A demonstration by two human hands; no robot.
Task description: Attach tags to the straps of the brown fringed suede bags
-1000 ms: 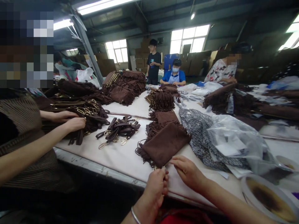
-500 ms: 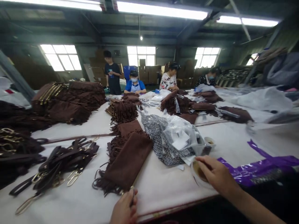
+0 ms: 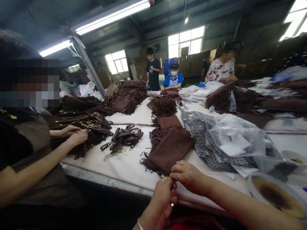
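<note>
My left hand (image 3: 163, 194) is closed at the table's near edge, its fingers curled around something mostly hidden; a small shiny gold spot shows at its lower fingers. My right hand (image 3: 188, 177) meets it, thumb and fingers pinched at the same spot, and what they grip is hidden. Just beyond both hands lies a dark brown fringed bag (image 3: 171, 150), flat on top of more brown fringed pieces. To the right stands a round white tub (image 3: 251, 187) with a dark brown and yellowish inside. Left of the bag is a pile of brown straps (image 3: 123, 140) with gold clasps.
A co-worker's hands (image 3: 78, 137) handle brown pieces with gold hardware at the left. Patterned black-and-white fabric (image 3: 201, 134) and a clear plastic bag (image 3: 244, 137) with white papers lie right of the brown bag. Stacked fringed bags (image 3: 129, 95) and seated people are farther back.
My right hand has left the round tub and come over to my left hand. The view has swung left, bringing a co-worker into sight at the left.
</note>
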